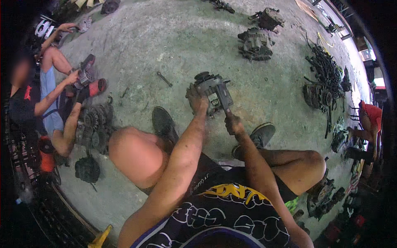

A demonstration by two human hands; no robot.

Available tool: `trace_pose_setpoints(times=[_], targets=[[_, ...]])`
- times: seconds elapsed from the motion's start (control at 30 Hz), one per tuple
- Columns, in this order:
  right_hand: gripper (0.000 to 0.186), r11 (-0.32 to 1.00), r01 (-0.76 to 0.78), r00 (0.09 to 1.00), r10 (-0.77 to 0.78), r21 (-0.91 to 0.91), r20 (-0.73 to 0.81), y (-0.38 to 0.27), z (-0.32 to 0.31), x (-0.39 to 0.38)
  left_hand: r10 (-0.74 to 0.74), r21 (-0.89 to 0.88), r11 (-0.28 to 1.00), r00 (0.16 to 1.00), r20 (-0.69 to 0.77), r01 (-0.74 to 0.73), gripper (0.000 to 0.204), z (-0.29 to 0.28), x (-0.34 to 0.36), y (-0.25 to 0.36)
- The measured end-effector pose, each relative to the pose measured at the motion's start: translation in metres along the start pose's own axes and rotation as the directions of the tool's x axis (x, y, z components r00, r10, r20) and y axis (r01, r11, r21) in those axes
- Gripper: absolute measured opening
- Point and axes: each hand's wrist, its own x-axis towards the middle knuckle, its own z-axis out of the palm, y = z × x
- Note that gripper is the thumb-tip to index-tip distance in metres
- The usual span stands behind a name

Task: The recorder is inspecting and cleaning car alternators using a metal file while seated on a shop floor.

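While our left grip [196,99] clasps the left side of an alternator [209,87], our right grip [234,124] is wrapped around the handle of a tool [224,98] that overlaps its right side. The alternator is just beyond our shoes [163,123], over the floor [136,62]; we cannot tell whether it rests there. If our left grip loosened, we judge it could roll, and the tool might skid and strike our knuckles. Near it on the left lies a wrench [164,78], easily kicked. Farther ahead sit two units [255,44]; rightward, a cable heap [324,66]. Leftward, dark parts [94,124] block the space toward a co-worker [25,101].
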Motion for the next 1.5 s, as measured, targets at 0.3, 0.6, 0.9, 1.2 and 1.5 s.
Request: trace_pose_setpoints(times=[0.3, 0.6, 0.9, 1.2, 1.5], targets=[[0.051, 0.977, -0.005, 1.000, 0.009, -0.211, 0.018, -0.019, -0.010, -0.008, 0.034, -0.119, 0.992, 0.999, -0.027, -0.037, 0.053, -0.003, -0.009, 0.005], [0.053, 0.982, 0.189, 0.939, -0.177, -0.014, 0.294, -0.015, -0.007, 0.018, 0.083, -0.061, 0.994, 0.994, -0.073, -0.088, 0.055, 0.010, -0.004, -0.019], [0.064, 0.964, 0.075, 0.989, -0.040, -0.257, 0.140, -0.048, -0.002, 0.007, 0.070, 0.027, 0.997, 0.995, -0.064, -0.068, 0.059, 0.030, 0.004, -0.041], [0.064, 0.879, 0.340, 0.940, -0.305, -0.335, 0.153, 0.060, -0.064, 0.029, 0.099, -0.117, 0.988, 0.993, -0.063, -0.106, 0.060, 0.009, -0.011, 0.008], [0.057, 0.969, -0.038, 0.995, 0.060, -0.246, 0.083, 0.021, -0.033, -0.008, 0.066, -0.107, 0.991, 0.994, -0.089, -0.075, 0.060, -0.001, -0.014, 0.008]])
